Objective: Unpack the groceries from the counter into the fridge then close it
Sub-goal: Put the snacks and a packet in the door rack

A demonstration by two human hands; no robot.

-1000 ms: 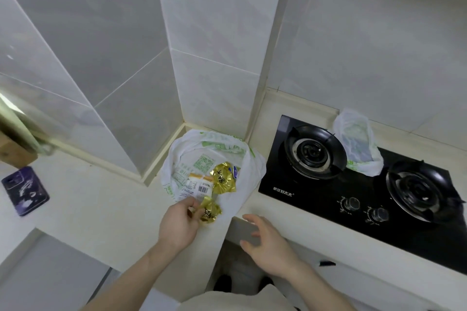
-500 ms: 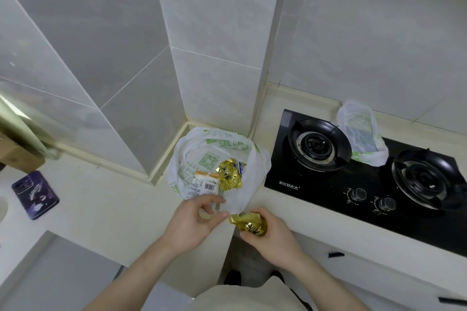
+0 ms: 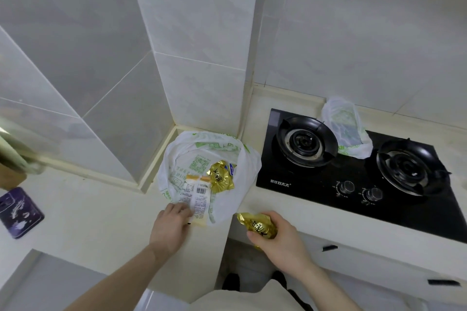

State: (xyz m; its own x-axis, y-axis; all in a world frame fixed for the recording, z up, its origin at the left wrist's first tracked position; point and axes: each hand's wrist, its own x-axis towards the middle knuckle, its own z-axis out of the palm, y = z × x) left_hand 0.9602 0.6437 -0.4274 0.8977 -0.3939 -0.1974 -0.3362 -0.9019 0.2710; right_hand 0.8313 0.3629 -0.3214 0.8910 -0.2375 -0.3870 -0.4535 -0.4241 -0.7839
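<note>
Head view: right hand point(image 3: 280, 240) at 5 o'clock grips a gold packet point(image 3: 257, 226), fingers curled round it. Left hand point(image 3: 170, 226), fingers on the white-labelled pack point(image 3: 198, 195) in the grocery bag point(image 3: 242, 184); grasp cannot be told. Second gold packet point(image 3: 221, 177) inside, centre.

White grocery bag point(image 3: 177, 159) printed with green lettering and a green square code. Gold foil packet point(image 3: 221, 176) with black characters inside; matching gold packet point(image 3: 260, 226) in right hand point(image 3: 283, 242). White label point(image 3: 198, 195), black barcode. Glossy black gas hob point(image 3: 353, 184). Cream surface point(image 3: 83, 214). Purple phone case point(image 3: 17, 212), pale streaks.
</note>
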